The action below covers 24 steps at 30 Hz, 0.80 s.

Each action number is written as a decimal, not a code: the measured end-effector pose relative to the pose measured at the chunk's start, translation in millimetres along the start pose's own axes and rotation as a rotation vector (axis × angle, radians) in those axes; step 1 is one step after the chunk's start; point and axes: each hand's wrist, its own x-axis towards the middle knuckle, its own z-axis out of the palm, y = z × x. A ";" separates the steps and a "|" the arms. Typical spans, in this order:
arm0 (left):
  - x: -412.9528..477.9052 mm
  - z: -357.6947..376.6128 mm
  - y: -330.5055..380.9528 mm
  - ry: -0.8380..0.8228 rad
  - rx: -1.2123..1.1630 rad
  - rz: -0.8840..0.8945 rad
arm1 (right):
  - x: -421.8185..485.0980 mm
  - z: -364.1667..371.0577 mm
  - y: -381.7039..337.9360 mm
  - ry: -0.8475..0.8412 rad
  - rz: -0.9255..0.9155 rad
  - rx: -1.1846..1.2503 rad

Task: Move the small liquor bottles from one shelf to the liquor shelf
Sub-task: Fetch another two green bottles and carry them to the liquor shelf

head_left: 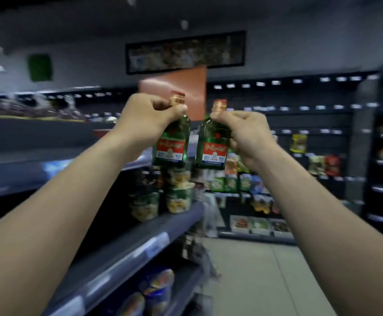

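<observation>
I hold two small green glass liquor bottles with red-and-white labels and copper-red caps, side by side in mid-air at chest height. My left hand (148, 117) pinches the neck of the left bottle (172, 145). My right hand (245, 133) grips the neck and shoulder of the right bottle (213, 149). Both bottles hang upright, slightly apart, above the end of a shelf unit. The picture is blurred by motion.
A grey shelf unit (140, 238) runs along my left, with stacked cup-noodle tubs (179, 195) at its end and packets lower down. Ahead stand dark wall shelves with snack packs (249, 190). An aisle of pale floor (254, 281) lies to the right.
</observation>
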 end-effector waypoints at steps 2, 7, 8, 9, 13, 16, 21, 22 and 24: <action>-12.9 63.5 -11.4 -0.093 -0.061 -0.012 | -17.4 -60.9 30.5 0.087 0.034 -0.060; -59.2 235.2 -28.3 -0.301 -0.218 -0.121 | -71.9 -221.8 104.7 0.232 0.158 -0.187; -70.1 272.0 -31.5 -0.334 -0.239 -0.140 | -84.7 -253.9 119.4 0.272 0.187 -0.186; -81.8 308.6 -35.2 -0.366 -0.260 -0.169 | -98.2 -284.8 133.2 0.317 0.224 -0.183; -131.8 446.6 -47.3 -0.488 -0.347 -0.311 | -152.0 -400.4 173.0 0.482 0.342 -0.238; -168.3 532.9 -47.3 -0.600 -0.407 -0.381 | -185.1 -473.5 187.6 0.571 0.396 -0.296; -217.2 652.9 -42.8 -0.801 -0.474 -0.467 | -221.3 -567.8 206.7 0.637 0.472 -0.400; -223.6 674.2 -43.0 -0.836 -0.484 -0.477 | -225.4 -583.8 212.3 0.655 0.483 -0.413; -232.9 715.6 -45.9 -0.886 -0.504 -0.518 | -230.6 -615.3 225.2 0.707 0.497 -0.428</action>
